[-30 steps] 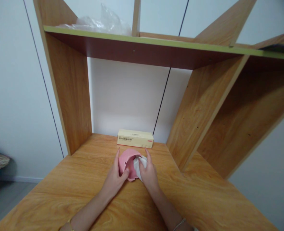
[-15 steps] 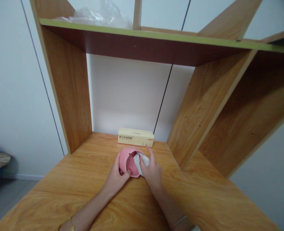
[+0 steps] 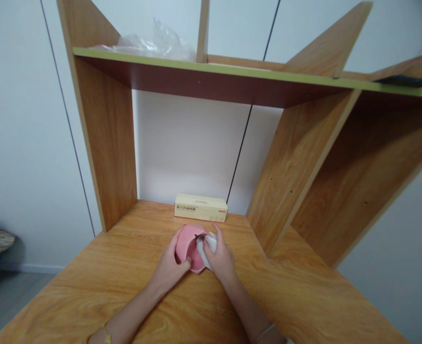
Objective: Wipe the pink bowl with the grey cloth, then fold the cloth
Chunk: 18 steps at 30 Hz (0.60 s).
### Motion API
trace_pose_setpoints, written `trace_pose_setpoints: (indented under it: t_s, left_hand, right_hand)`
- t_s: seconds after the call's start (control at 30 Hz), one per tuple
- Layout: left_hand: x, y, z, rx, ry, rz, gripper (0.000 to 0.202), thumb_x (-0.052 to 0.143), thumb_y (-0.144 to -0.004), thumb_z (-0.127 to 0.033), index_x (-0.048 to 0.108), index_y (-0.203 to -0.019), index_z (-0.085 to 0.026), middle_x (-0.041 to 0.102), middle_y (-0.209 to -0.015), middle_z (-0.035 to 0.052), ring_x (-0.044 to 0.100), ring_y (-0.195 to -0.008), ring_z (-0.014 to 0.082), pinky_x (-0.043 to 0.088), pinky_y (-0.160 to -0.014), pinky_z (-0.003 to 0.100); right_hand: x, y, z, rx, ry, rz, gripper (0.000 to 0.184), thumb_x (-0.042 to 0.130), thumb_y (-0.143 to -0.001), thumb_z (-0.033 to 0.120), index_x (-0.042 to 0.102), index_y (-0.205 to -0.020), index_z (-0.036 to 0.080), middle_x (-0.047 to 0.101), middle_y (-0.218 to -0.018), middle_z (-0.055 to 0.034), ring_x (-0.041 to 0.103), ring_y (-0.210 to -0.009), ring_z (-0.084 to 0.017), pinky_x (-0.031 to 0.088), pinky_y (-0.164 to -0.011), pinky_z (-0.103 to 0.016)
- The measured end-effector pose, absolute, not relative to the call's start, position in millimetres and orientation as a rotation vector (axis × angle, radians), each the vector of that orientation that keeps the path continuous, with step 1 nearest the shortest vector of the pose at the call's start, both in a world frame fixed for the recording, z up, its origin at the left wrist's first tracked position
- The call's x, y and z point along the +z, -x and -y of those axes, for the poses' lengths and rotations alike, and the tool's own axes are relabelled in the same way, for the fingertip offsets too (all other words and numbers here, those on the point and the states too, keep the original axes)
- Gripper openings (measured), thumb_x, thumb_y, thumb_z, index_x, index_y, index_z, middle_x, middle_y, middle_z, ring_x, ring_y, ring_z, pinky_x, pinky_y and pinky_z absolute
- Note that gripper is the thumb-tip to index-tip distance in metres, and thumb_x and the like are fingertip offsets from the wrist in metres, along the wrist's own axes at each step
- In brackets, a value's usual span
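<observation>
A pink bowl point(image 3: 188, 237) with an angular rim is tilted on its side, its opening turned toward me and to the right. My left hand point(image 3: 171, 264) grips it from the left, thumb over the near rim and the fingers partly hidden behind. In my right hand point(image 3: 221, 258) is a white cloth or tissue point(image 3: 211, 244), bunched and pressed against the bowl's right inner side. The index finger of that hand sticks out, while the thumb reaches into the bowl.
Behind the bowl a cream cling-film box point(image 3: 201, 208) lies on the wooden desk point(image 3: 132, 267). Wooden uprights point(image 3: 105, 143) stand at both sides. Overhead runs a shelf point(image 3: 232, 71) bearing a clear plastic bag point(image 3: 157, 45) and a dark flat object point(image 3: 404, 81).
The bowl has turned slightly and tipped a little more. My right hand with the white cloth has shifted a bit left against it. The camera view has tilted up somewhat.
</observation>
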<state>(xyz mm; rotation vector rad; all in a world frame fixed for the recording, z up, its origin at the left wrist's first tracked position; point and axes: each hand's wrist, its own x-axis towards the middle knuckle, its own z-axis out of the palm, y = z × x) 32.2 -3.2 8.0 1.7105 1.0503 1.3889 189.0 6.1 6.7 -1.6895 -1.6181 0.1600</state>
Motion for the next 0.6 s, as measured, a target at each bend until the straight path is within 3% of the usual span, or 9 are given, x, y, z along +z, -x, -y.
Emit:
trace_pose_setpoints:
  t_s: [0.3, 0.47, 0.6]
  left_hand:
    - [5, -32, 2, 1.430, -1.739, -1.032, 0.065, 0.056, -0.066, -0.017, 0.036, -0.128, -0.017, 0.047, -0.124, 0.0098, 0.039, -0.119, 0.0255, 0.027, -0.103, 0.039]
    - [6, -37, 4, 1.344, -1.588, -1.020, 0.074, 0.052, -0.078, -0.033, 0.009, -0.136, -0.017, 0.055, -0.099, 0.0069, 0.059, -0.085, 0.0204, 0.047, -0.080, 0.038]
    - [5, -43, 6, 1.302, -1.578, -0.889, 0.080, 0.061, -0.072, -0.038, 0.013, -0.133, -0.018, 0.047, -0.118, 0.0118, 0.054, -0.098, 0.0211, 0.046, -0.083, 0.033]
  right_hand:
    - [13, -184, -4, 0.077, 1.881, 1.646, 0.057, 0.042, -0.081, 0.035, 0.029, -0.134, 0.019, 0.067, -0.092, -0.0077, 0.064, -0.077, -0.023, 0.043, -0.064, -0.029]
    - [10, -185, -3, 0.087, 1.827, 1.591, 0.054, 0.038, -0.083, 0.028, 0.028, -0.135, 0.018, 0.068, -0.091, -0.0080, 0.064, -0.079, -0.023, 0.043, -0.066, -0.029]
    - [7, -185, -3, 0.157, 1.749, 1.493, 0.054, 0.036, -0.083, 0.026, 0.026, -0.135, 0.017, 0.067, -0.094, -0.0082, 0.063, -0.082, -0.022, 0.045, -0.067, -0.029]
